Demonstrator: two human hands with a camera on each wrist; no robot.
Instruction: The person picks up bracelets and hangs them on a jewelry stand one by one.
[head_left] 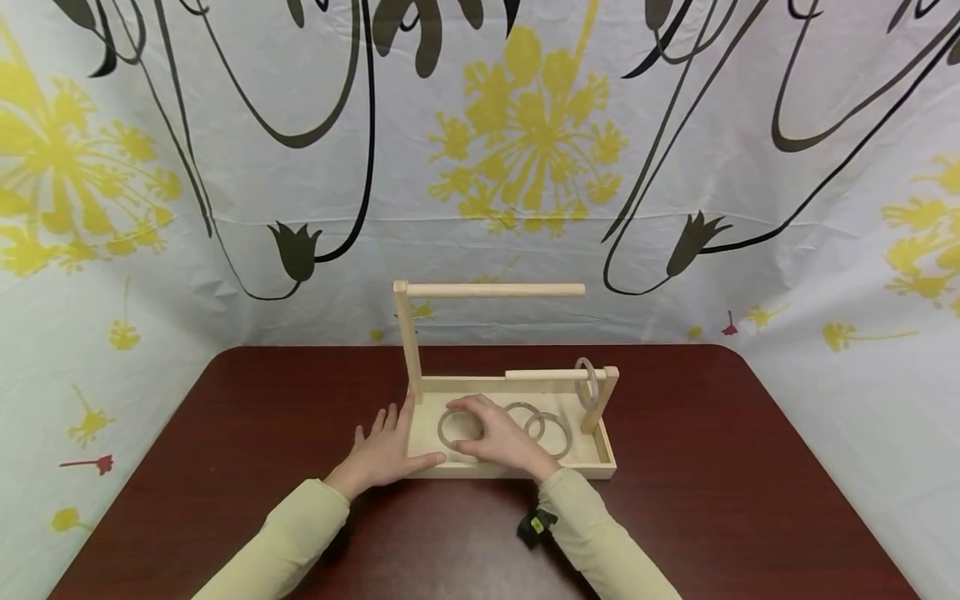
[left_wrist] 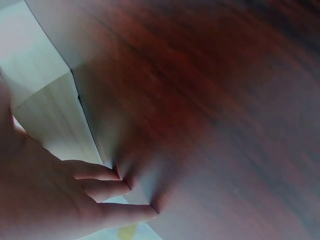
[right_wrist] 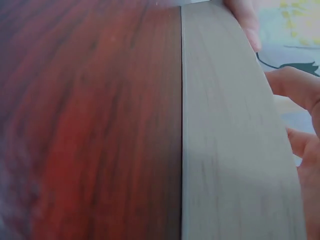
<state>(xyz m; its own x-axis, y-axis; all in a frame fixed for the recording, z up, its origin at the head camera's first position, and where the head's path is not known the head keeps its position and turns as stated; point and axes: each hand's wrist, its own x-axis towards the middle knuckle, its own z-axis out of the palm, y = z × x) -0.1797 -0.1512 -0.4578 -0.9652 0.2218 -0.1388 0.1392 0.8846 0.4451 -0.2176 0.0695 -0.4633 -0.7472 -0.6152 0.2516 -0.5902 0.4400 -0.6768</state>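
Note:
A pale wooden tray frame point(head_left: 517, 472) sits on the table. My right hand point(head_left: 498, 435) reaches into it, thumb and fingers spanning opposite edges of a grey ring point(head_left: 441, 428) and holding it. Two more rings overlap just right of that hand, one ring point(head_left: 568, 435) nearer the front and another ring point(head_left: 519, 406) partly behind the hand. My left hand point(head_left: 382, 450) rests on the tray's left end, fingers spread and straight, thumb along the front wall. In the right wrist view the tray's front wall point(right_wrist: 230, 125) hides the ring.
At the tray's left a tall post carries a long upper rod point(head_left: 495, 290). From a shorter right post a lower rod point(head_left: 540, 375) points left, with another ring point(head_left: 595, 387) hanging on it. The dark red table point(head_left: 690, 467) meets a patterned cloth point(head_left: 495, 192) behind.

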